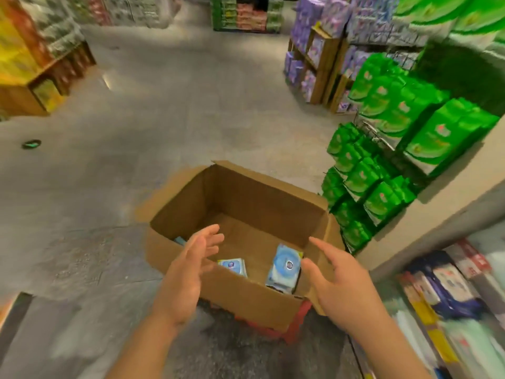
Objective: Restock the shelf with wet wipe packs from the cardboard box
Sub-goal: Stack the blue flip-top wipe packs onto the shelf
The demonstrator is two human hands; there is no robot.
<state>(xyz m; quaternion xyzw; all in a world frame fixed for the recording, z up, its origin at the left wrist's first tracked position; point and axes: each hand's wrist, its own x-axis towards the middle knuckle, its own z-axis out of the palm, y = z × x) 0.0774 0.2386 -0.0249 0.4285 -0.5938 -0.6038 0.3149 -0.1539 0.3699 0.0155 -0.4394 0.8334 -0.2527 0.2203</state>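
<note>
An open cardboard box (246,203) sits on something red on the shop floor in front of me. Inside lie blue-and-white wet wipe packs: an upright stack (285,265) at the near right, one flat pack (233,266) near the middle, and a corner of another (180,240) at the left. My left hand (188,274) hovers over the box's near left edge, fingers spread, holding nothing. My right hand (338,280) hovers at the near right edge beside the upright stack, fingers spread and empty.
A shelf (437,283) at the lower right holds blue, white and yellow packs. Green packs (396,165) hang and stand on racks right of the box. Purple packs (322,50) fill wooden shelves further back. Grey floor (109,173) stretches left; a yellow-red display (32,64) stands far left.
</note>
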